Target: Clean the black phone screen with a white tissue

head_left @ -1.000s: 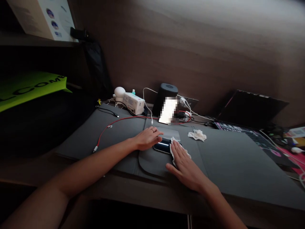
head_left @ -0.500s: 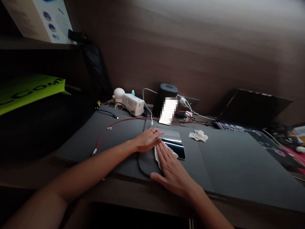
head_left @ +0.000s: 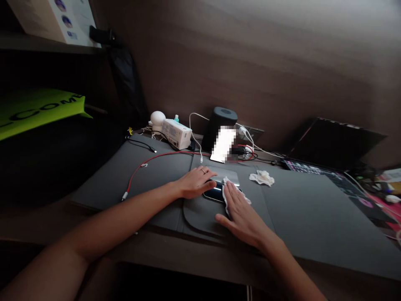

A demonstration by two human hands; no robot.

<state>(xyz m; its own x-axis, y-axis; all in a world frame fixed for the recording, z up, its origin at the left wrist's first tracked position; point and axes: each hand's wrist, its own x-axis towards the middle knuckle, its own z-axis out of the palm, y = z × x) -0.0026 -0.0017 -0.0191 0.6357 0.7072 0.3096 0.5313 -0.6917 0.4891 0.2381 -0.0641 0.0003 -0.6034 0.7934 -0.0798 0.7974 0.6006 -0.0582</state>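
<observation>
A dark, glossy phone (head_left: 215, 192) lies on the grey mat, with a flat silver item (head_left: 230, 175) just behind it. My right hand (head_left: 240, 211) presses a white tissue (head_left: 225, 193) flat over the phone's right part, thumb spread to the left. At the phone's left end, my left hand (head_left: 196, 182) rests with its fingers stretched, some over the silver item's left edge; a ring is on one finger. Beneath and in front of the phone is a dark rounded pad (head_left: 200, 215).
A crumpled tissue (head_left: 262, 178) lies to the right. Behind stand a white box (head_left: 177, 133), a dark speaker (head_left: 221, 117) and a pixelated bright screen (head_left: 223, 144). A red cable (head_left: 156, 156) curves left; an open laptop (head_left: 332, 144) stands at the right.
My right hand and the tissue have slid right across the phone, baring its left part and covering its right. My left hand has stayed nearly in place. The view has shifted slightly.
</observation>
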